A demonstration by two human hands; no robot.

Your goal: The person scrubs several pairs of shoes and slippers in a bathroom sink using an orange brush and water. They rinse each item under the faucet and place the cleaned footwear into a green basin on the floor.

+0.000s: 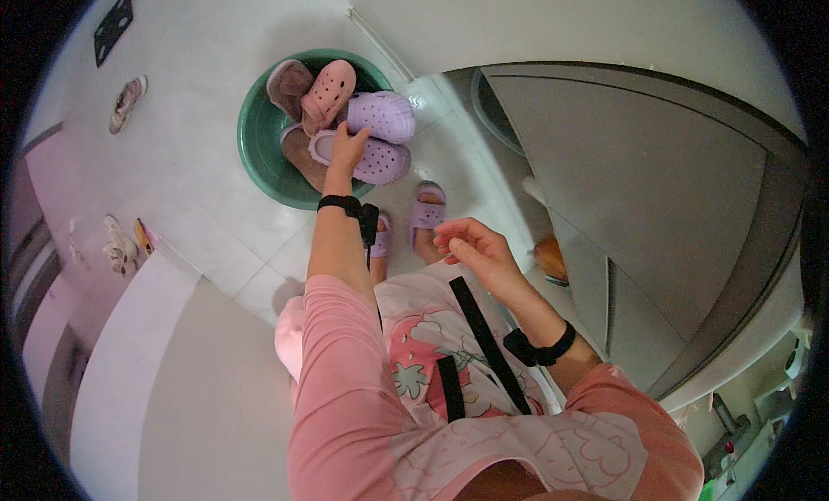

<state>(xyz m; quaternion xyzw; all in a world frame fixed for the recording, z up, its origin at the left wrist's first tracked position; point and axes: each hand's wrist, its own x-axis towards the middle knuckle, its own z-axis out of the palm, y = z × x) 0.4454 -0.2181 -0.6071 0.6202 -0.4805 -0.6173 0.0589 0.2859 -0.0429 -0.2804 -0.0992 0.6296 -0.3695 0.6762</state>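
Note:
A green plastic basin (254,172) on the tiled floor holds several clogs. My left hand (350,148) reaches into it and touches a lilac perforated clog (386,159) near its heel opening; whether the fingers grip it is unclear. Just above lies a second lilac clog (382,115), close to my fingertips. A pink clog (331,93) leans in the upper middle, beside another pink one showing its sole (289,87). One more brownish shoe (303,154) is partly hidden under the lilac clog. My right hand (476,245) is over my lap, fingers loosely curled, with nothing visible in it.
Lilac slippers (429,209) are on my feet below the basin. To the right stands a large grey panel (635,151). A sneaker (128,104) and a stuffed-looking white item (120,247) lie on the left floor, near a white curved panel (129,345).

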